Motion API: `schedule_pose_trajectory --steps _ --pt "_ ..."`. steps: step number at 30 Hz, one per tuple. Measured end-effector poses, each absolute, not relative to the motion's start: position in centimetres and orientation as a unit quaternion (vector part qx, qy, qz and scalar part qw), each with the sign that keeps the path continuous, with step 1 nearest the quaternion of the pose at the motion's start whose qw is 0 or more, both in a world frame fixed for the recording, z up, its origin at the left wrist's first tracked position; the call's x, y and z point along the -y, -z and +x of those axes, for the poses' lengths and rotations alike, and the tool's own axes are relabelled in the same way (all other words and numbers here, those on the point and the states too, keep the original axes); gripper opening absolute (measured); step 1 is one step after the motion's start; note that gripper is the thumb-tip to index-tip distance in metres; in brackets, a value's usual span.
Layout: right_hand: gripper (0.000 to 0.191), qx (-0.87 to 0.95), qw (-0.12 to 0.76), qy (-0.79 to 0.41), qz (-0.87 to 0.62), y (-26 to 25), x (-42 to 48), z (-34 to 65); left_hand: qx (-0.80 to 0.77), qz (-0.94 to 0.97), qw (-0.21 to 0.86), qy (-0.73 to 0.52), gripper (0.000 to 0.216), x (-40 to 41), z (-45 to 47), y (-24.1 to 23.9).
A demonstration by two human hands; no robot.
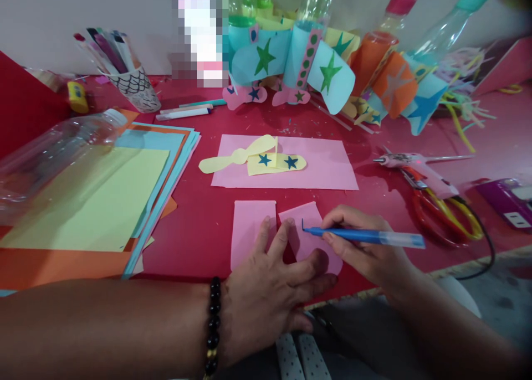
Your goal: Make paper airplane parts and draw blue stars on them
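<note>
marking the pink paper piece, your hands apart

your spread left hand pins it near the front edge of the worktop; your right hand grips a blue pen, only a short blue stroke drawn so far.

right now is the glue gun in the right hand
No, the right hand holds a blue pen while the glue gun lies apart on the red table.

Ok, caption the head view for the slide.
Right hand draws on pink paper with a blue marker, left hand pinning it.
</note>
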State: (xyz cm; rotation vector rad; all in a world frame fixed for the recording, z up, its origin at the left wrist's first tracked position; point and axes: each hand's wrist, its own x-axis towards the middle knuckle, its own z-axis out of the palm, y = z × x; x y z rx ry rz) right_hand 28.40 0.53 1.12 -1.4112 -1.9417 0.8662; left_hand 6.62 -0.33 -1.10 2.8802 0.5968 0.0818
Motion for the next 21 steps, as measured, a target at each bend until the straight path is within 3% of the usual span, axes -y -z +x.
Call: schedule_pose_trajectory --steps 14,21 --pt "0.007 0.744 0.270 -0.376 -0.481 -1.6 -0.2 28.6 -0.201 0.976 0.076 -0.032 0.064 0.4 6.6 1.2" --pt "0.006 0.731 0.319 -0.258 -0.545 -0.6 -0.4 28.7 -0.197 0.976 0.088 -0.039 0.065 0.4 6.7 1.5"
